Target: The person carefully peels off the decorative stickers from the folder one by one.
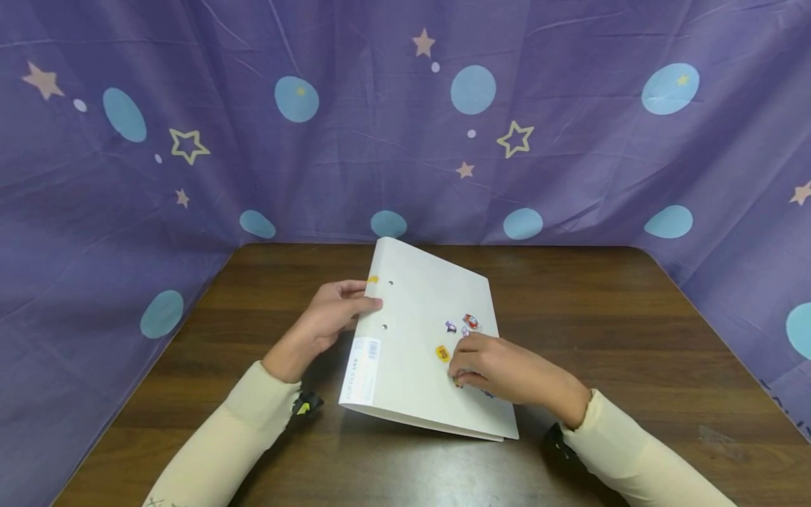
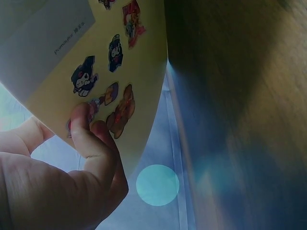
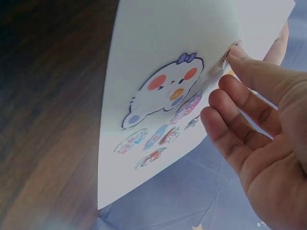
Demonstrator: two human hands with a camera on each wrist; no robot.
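A white clip file folder is held at a tilt over the table, its labelled spine to the left. My left hand grips it by the spine, thumb on the front cover. In the left wrist view, fingers of that hand lie against a cover with several cartoon stickers. My right hand is over the lower right of the front cover, pinching a small sticker at its thumb tip. Near it are a yellow sticker, other small stickers and a large printed white cartoon animal.
The folder is above a dark brown wooden table. Behind and beside the table hangs a purple curtain with stars and blue dots. A clear scrap lies at the table's right side.
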